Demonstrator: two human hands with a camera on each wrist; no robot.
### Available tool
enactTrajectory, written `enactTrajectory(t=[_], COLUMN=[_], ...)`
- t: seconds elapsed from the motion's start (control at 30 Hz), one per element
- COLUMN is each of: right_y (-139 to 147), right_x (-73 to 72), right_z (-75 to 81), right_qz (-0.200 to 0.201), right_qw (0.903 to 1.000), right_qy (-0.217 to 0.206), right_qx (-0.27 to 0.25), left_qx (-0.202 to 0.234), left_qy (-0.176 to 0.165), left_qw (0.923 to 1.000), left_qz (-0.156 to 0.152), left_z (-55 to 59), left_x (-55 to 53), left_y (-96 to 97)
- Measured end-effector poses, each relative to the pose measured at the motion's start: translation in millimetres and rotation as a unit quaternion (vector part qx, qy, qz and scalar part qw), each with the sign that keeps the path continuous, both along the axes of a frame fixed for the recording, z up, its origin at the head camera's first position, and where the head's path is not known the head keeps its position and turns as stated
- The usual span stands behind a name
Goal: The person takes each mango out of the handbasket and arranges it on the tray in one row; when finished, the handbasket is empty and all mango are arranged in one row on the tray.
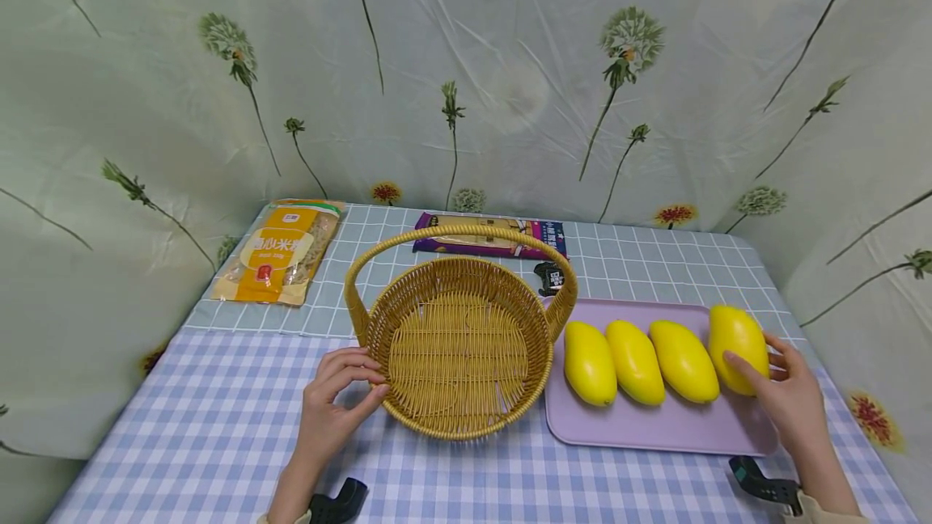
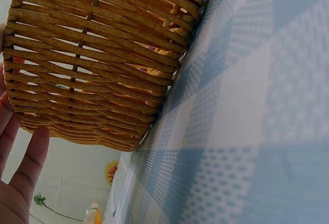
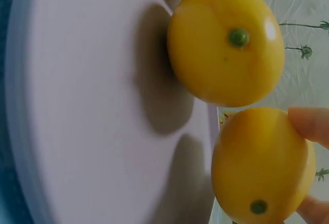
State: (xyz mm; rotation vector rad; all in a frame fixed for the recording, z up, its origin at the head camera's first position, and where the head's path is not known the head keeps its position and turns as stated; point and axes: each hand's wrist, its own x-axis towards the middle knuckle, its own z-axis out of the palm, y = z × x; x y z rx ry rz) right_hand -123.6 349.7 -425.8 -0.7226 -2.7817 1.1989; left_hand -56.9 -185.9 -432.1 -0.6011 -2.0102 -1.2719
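A round wicker basket (image 1: 459,362) with an arched handle stands on the checked cloth, nothing inside it. At its left rim my left hand (image 1: 337,395) pinches the edge, the thumb (image 2: 33,157) against the outer weave. To the right lies a purple tray (image 1: 655,431) with a row of yellow mangoes. My right hand (image 1: 794,395) holds the rightmost mango (image 1: 737,346) between thumb and fingers. In the right wrist view, that held mango (image 3: 262,165) appears raised, its shadow apart from it. The neighbouring mango (image 3: 226,44) rests on the tray, its green stem end showing.
An orange and clear food bag (image 1: 280,253) lies at the back left. Behind the basket are a long purple packet (image 1: 491,237) and a small black item (image 1: 549,277), partly hidden by the handle. A flower-printed curtain (image 1: 510,103) hangs behind the table.
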Motion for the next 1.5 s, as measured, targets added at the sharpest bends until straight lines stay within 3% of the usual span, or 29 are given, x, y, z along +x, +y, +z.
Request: enactTrajectory(t=[0.3, 0.8, 1.07, 1.33, 1.5], right_y=[3.7, 4.7, 7.9, 15.4, 16.5], right_x=[1.9, 0.1, -4.4, -6.2, -7.7], right_z=[-2.5, -3.3, -0.2, 0.5, 1.3], right_qz=[0.045, 0.068, 0.073, 0.106, 0.104], right_qw=[0.9988, 0.9969, 0.994, 0.9889, 0.9873], right_qy=[-0.013, -0.032, -0.081, -0.105, -0.118], right_qx=[0.017, 0.024, 0.01, -0.002, -0.022], left_qx=[0.0, 0.0, 0.002, 0.004, 0.003], left_qy=[0.009, 0.008, -0.004, -0.007, -0.009], left_qw=[1.0, 1.0, 1.0, 1.0, 1.0], left_qz=[-0.003, -0.002, 0.003, 0.002, 0.002], left_z=[0.1, 0.3, 1.5, 0.5, -0.1], left_x=[-1.4, -1.8, -0.2, 0.1, 0.4], left_y=[-0.1, -0.6, 0.0, -0.1, 0.0])
